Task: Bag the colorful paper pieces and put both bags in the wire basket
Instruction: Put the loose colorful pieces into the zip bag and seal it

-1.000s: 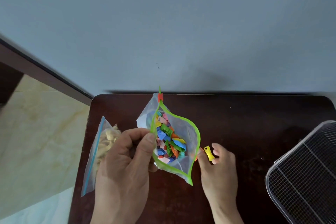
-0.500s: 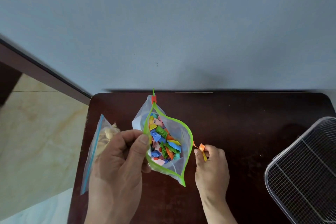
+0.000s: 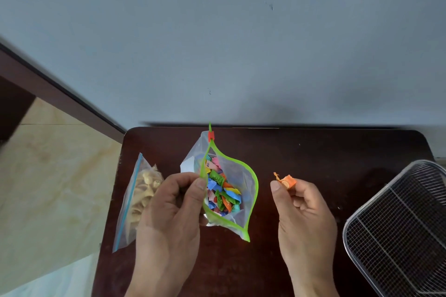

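Observation:
A clear zip bag with a green rim [image 3: 242, 177] stands open above the dark table, holding several colorful paper pieces [image 3: 223, 191]. My left hand [image 3: 173, 210] pinches its left rim between thumb and fingers. My right hand [image 3: 301, 210] is to the right of the bag, apart from it, with an orange paper piece [image 3: 286, 180] gripped at the fingertips. A second clear bag with a blue zip [image 3: 135, 200], filled with pale beige pieces, lies at the table's left edge. The wire basket [image 3: 400, 222] sits at the right edge.
The dark brown table [image 3: 313, 157] butts against a grey-blue wall. Its left edge drops to a pale tiled floor. A red slider [image 3: 210, 135] sits at the far end of the green zip.
My right hand picked paper pieces off the table beside the bag and has now risen and moved right, holding an orange piece. The open bag has stayed in my left hand.

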